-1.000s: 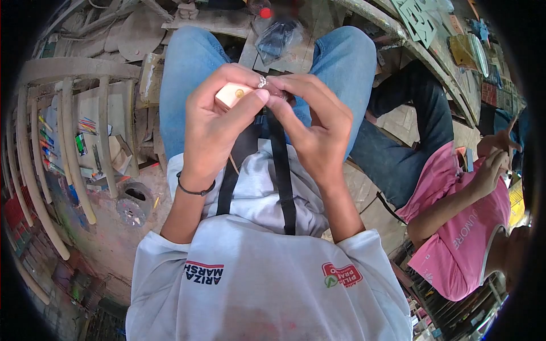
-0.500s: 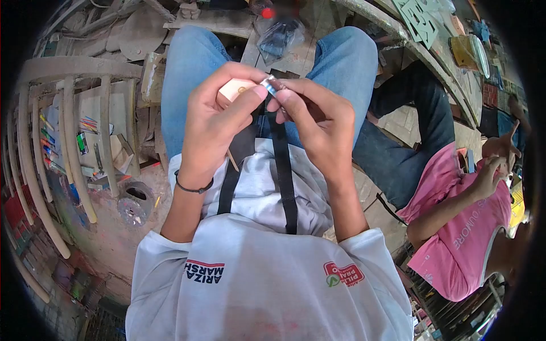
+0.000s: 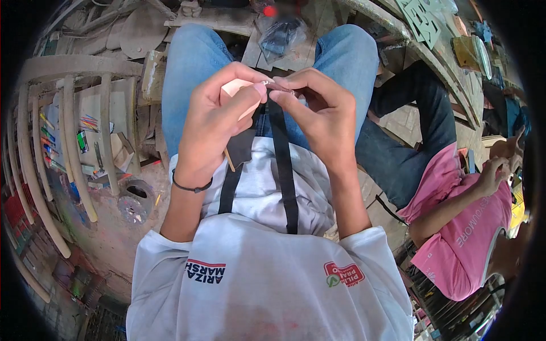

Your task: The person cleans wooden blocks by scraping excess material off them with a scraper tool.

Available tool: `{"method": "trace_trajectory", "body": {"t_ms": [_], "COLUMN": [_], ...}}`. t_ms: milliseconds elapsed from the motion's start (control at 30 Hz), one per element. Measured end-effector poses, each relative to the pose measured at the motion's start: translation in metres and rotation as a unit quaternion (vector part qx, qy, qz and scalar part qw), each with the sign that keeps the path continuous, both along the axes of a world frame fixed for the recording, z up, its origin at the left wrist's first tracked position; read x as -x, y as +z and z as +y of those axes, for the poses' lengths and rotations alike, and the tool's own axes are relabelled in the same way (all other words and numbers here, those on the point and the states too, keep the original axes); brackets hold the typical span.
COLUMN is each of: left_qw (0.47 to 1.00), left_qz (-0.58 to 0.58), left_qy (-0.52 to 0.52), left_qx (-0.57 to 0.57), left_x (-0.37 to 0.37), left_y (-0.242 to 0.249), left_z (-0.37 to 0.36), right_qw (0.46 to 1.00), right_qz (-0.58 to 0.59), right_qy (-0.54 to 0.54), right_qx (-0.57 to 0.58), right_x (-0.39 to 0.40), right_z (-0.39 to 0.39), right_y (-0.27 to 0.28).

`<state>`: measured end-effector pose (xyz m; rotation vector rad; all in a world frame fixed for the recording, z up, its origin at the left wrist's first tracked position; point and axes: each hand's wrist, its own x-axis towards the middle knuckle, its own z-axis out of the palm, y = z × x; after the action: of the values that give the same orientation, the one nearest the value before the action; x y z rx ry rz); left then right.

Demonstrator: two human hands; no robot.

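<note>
My left hand [image 3: 213, 116] is closed around a pale wooden piece [image 3: 233, 88], flat-faced and light tan. A thin wooden stick [image 3: 229, 160] pokes out below that palm. My right hand [image 3: 323, 111] pinches a small brownish strip [image 3: 277, 87] between thumb and fingers. Both hands meet over my lap, fingertips right beside each other, and the left thumb and forefinger are at the strip's near end. I cannot tell what the strip is made of. Black straps [image 3: 282, 170] hang over my white shirt just below the hands.
A wooden slatted chair [image 3: 105, 125] stands at the left, with coloured pens [image 3: 89, 122] behind its slats. A clear plastic bag [image 3: 281, 40] lies between my knees. On the right sits another person in a pink shirt [image 3: 455, 227], hands raised.
The shiny blue-and-silver face between my fingertips has turned out of sight, and a brownish strip shows there. My left hand has tilted the wooden piece slightly.
</note>
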<state>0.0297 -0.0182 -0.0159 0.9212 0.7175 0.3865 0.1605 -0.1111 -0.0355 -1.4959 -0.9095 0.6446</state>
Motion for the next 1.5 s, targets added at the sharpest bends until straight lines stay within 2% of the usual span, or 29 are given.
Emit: {"method": "trace_trajectory", "body": {"t_ms": [167,233,467,533,667,733,767,833,1033,1167,1367,1433,1500], "left_qw": [0.996,0.995,0.965,0.963,0.961,0.978,0.978,0.992,0.992,0.989,0.988,0.993,0.992], "left_qz": [-0.041,-0.022,-0.103,-0.131,-0.169,-0.133,-0.134,-0.095,-0.124,-0.138,-0.15,-0.099,-0.101], "left_qy": [0.017,0.018,0.022,0.004,-0.01,0.039,0.039,0.034,0.006,0.036,0.025,0.037,0.037], "left_qx": [0.078,0.097,0.24,0.235,0.218,0.156,0.156,0.079,0.01,0.031,-0.017,-0.052,-0.059], "left_x": [0.003,0.003,0.001,0.003,0.005,0.003,0.004,0.003,0.008,0.003,0.008,0.005,0.004], "left_y": [-0.006,-0.007,-0.01,-0.012,-0.013,-0.009,-0.006,-0.001,-0.002,-0.001,-0.009,-0.007,-0.007], "left_z": [0.005,0.005,0.003,0.006,0.005,-0.002,-0.002,-0.001,-0.002,-0.008,-0.006,-0.008,-0.007], "right_qw": [0.998,0.986,0.993,0.998,0.998,0.998,0.998,0.998,0.998,0.997,0.993,0.994,0.997], "right_qz": [-0.064,-0.157,-0.113,-0.066,-0.05,-0.037,-0.037,-0.032,-0.032,-0.054,-0.094,-0.088,-0.066], "right_qy": [0.01,0.018,0.01,0.007,0.02,0.032,0.032,0.036,0.05,0.054,0.052,0.047,0.041], "right_qx": [0.018,0.049,0.028,0.016,0.033,0.042,0.042,0.04,0.032,0.009,-0.043,-0.037,-0.019], "right_x": [0.007,0.008,0.001,0.001,0.002,0.002,0.002,0.002,0.008,0.009,0.012,0.011,0.011], "right_z": [0.005,0.004,0.001,-0.001,-0.004,-0.005,-0.006,-0.007,-0.011,-0.012,-0.009,-0.01,-0.012], "right_y": [0.013,0.02,0.014,0.012,0.024,0.028,0.029,0.032,0.033,0.029,0.031,0.032,0.034]}}
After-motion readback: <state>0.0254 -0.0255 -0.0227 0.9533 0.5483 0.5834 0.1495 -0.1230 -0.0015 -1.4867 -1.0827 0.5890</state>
